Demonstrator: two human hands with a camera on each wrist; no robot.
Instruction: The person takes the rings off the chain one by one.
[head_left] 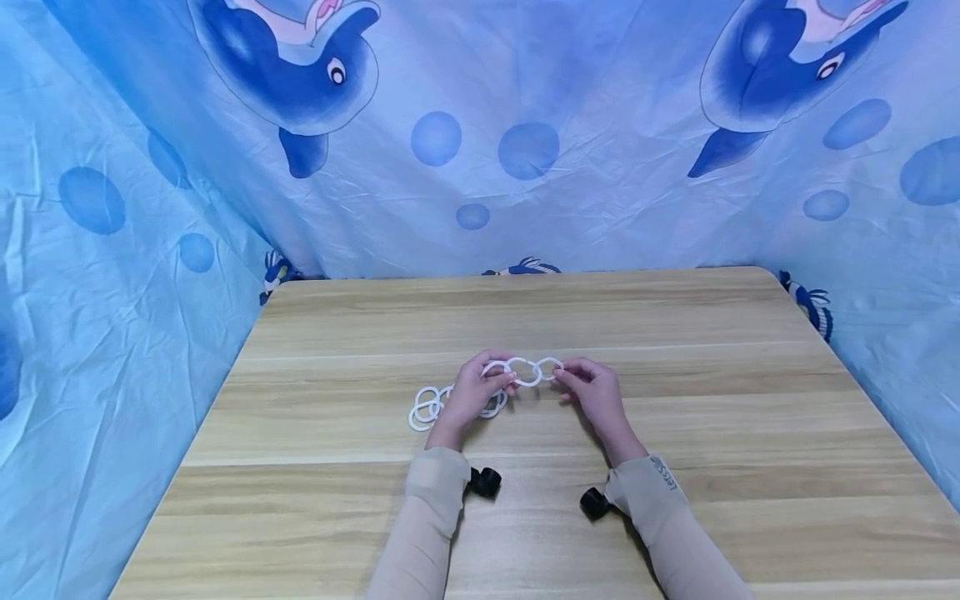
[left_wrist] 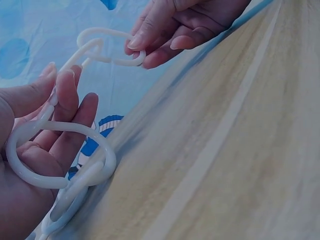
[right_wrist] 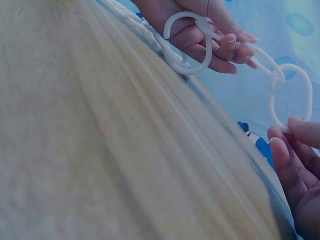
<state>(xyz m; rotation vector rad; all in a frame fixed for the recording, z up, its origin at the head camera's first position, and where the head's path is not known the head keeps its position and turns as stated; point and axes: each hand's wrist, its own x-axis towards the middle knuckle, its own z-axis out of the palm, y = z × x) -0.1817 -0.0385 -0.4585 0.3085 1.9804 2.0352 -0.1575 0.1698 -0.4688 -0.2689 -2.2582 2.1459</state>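
White plastic C-shaped rings are linked into a chain, part of it lifted off the table between the two hands. My left hand pinches a ring of the chain between thumb and fingertips. One ring with a gap in it hangs below those fingers, hooked to others going down to the tabletop. The ring at the right end is pinched at its edge by my right hand. In the head view, the left hand and wrist partly hide the rings on the table.
A wood-grain table lies under both hands. Blue cloth printed with dolphins and bubbles hangs behind it and at its sides. Small black wrist cameras stick out from the beige sleeves.
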